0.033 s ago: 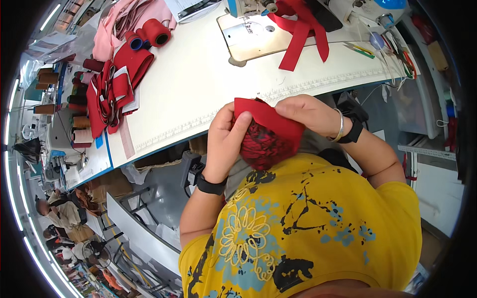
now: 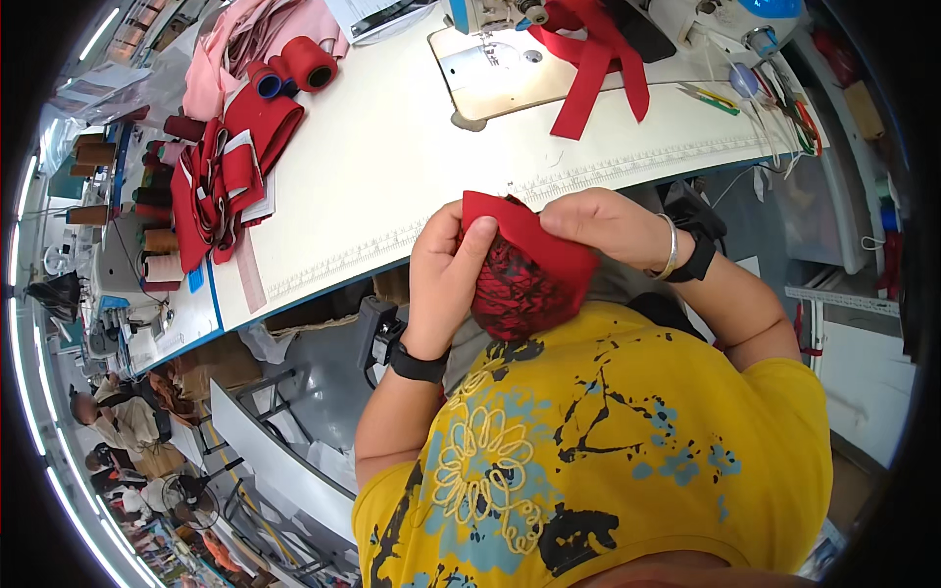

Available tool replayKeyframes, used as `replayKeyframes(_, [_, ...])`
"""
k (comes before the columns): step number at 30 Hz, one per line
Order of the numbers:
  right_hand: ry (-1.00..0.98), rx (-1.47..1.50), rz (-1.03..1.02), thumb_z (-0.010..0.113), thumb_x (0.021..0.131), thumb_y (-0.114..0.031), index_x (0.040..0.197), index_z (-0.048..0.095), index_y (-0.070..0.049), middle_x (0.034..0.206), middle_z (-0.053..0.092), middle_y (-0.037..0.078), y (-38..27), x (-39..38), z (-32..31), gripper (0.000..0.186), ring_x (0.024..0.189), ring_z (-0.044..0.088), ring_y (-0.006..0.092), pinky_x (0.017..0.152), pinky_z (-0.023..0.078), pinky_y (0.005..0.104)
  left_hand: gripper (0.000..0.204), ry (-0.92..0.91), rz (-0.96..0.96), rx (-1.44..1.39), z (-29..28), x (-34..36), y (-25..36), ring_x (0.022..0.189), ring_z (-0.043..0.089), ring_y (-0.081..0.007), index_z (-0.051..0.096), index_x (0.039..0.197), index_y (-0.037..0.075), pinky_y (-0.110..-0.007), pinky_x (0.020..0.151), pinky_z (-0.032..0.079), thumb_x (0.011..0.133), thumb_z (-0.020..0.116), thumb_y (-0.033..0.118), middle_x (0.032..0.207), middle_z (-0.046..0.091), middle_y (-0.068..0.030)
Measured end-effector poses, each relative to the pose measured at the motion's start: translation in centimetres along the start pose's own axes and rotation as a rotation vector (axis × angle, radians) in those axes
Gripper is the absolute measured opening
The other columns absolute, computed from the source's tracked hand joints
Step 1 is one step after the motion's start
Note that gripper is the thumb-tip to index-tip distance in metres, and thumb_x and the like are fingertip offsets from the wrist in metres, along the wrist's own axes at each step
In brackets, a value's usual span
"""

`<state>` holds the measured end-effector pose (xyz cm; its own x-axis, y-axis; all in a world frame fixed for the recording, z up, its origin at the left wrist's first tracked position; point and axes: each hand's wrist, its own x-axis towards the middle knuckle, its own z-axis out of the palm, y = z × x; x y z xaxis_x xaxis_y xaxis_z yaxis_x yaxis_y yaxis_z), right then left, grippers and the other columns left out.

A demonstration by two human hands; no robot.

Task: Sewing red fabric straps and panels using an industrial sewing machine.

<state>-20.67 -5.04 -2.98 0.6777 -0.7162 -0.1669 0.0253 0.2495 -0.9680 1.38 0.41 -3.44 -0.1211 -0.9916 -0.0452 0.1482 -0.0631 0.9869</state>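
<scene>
Close to my chest, at the near edge of the white table [image 2: 353, 206], I hold a red fabric piece [image 2: 554, 250] with a black lace-patterned section [image 2: 520, 294]. My left hand [image 2: 441, 274] grips its left side, thumb over the red cloth. My right hand [image 2: 618, 235] pinches the red upper part on the right, with the fingertips partly hidden by the cloth. Beyond my hands is a sewing machine plate [image 2: 480, 78], with red fabric strips [image 2: 578, 103] lying on its right side.
Red cloth [image 2: 216, 176], pink fabric [image 2: 211, 69] and red spools [image 2: 314, 69] lie at the left. Scissors [image 2: 711, 98] lie at the right. Thread spools [image 2: 157, 245] line the far left. A co-worker [image 2: 108, 421] is at the lower left. A metal frame [image 2: 270, 402] stands below the table.
The fabric between my hands has shifted slightly, its lace section sitting a little lower and left. My right thumb has moved a little left along the red cloth.
</scene>
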Motion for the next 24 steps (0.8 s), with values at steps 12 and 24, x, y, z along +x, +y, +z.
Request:
replayKeyframes(12, [-0.088,0.194,0.171,0.06,0.099,-0.032,0.111,0.065,-0.005,0.087,0.067,-0.002,0.8,-0.7,-0.5,0.03,0.075,0.059,0.0028,0.066,0.048,0.0196,0.028,-0.007,-0.105,-0.177,0.9,-0.3,0.6,0.1,0.062,-0.0139,0.054,0.12,-0.002,-0.029,0.094,0.048,0.104,0.045,0.019,0.11,0.065,-0.0098])
replayKeyframes(24, [-0.16,0.158,-0.511,0.043,0.105,-0.033,0.146,0.038,0.003,0.149,0.042,0.015,-4.6,0.6,-1.1,0.055,0.134,0.044,0.0225,0.11,0.037,0.0386,0.032,-0.261,-0.051,0.067,1.7,-0.2,1.8,0.099,0.06,-0.0102,0.058,0.123,-0.001,-0.027,0.089,0.048,0.097,0.062,0.019,0.109,0.065,-0.0051])
